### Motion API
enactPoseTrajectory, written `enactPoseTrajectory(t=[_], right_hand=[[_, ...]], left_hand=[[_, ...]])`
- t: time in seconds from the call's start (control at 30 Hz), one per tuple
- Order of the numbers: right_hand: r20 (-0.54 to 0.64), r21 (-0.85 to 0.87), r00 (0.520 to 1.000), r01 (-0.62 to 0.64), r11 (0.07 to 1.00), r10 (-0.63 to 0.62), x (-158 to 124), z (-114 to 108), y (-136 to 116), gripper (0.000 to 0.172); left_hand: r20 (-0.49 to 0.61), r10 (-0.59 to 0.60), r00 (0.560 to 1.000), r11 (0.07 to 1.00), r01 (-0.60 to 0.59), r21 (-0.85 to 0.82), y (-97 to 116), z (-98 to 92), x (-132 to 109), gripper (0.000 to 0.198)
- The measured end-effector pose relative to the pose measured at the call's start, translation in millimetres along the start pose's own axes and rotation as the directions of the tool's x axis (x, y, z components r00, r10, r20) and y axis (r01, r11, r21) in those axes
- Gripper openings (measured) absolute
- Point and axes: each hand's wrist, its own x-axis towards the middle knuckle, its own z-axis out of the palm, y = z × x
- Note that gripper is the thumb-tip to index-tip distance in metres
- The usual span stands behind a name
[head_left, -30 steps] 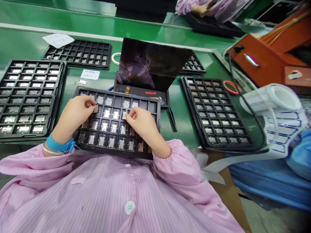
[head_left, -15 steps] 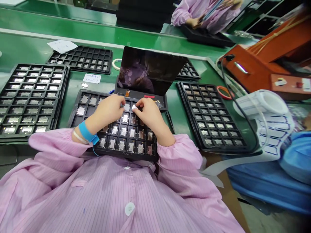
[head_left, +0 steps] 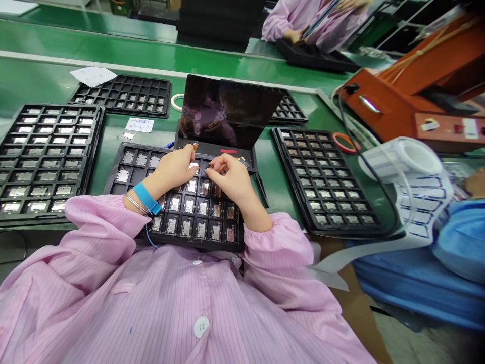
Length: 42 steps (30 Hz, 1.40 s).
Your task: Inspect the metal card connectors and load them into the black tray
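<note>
Over the black compartment tray (head_left: pixel 125 189) in front of me, my two hands work close together. My left hand (head_left: pixel 175 166), with a blue strap (head_left: pixel 147 197) on its wrist, is closed in a pinch at a small silver metal part (head_left: pixel 194 166). My right hand (head_left: pixel 229 174) is also closed, thumb against forefinger; something small and dark shows at its tips, too small to name. Similar silver metal parts (head_left: pixel 189 206) lie in many compartments, and a few at the right look copper-coloured. Behind the hands, a black panel with a glossy screen (head_left: pixel 223 111) leans upright.
More filled trays stand at the left (head_left: pixel 45 151) and right (head_left: pixel 326 182). A part-filled tray (head_left: pixel 151 83) lies behind, under white paper (head_left: pixel 93 76). Rolls of tape (head_left: pixel 346 143), a label roll (head_left: pixel 405 159) and an orange machine (head_left: pixel 379 101) are at the right. Across the bench sits a co-worker (head_left: pixel 280 23).
The bright piece at my right fingertips no longer shows there; a bright piece now shows by my left thumb. My right fingers have curled in more. The whole view has shifted slightly.
</note>
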Motion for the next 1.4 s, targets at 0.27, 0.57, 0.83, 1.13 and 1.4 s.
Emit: enactPoseTrajectory(t=[0.27,0.57,0.83,1.13,1.4], right_hand=[[0.082,0.513,0.988,-0.156,0.844,0.133,-11.8,-6.7,-13.8,0.039],[0.057,0.47,0.988,-0.155,0.869,0.146,-45.2,-14.7,-32.4,0.019],[0.039,0.508,0.981,-0.184,0.841,0.191,-76.3,-22.4,-64.0,0.024],[0.004,0.493,0.979,-0.18,0.851,0.205,-87.4,-25.4,-73.2,0.023],[0.032,0.463,0.971,-0.224,0.858,0.236,-90.3,-25.0,-74.7,0.022]], left_hand=[[0.022,0.066,0.998,0.998,-0.066,0.019,4.5,-0.4,-0.8,0.021],[-0.022,0.047,0.999,0.996,-0.049,-0.072,4.3,2.6,5.6,0.016],[-0.075,-0.04,0.996,0.972,0.021,-0.232,11.7,-13.1,-12.7,0.025],[0.204,-0.013,0.979,0.514,0.182,-0.839,26.3,-51.4,-69.5,0.023],[0.236,-0.044,0.971,0.454,0.23,-0.861,39.3,-57.2,-89.9,0.023]])
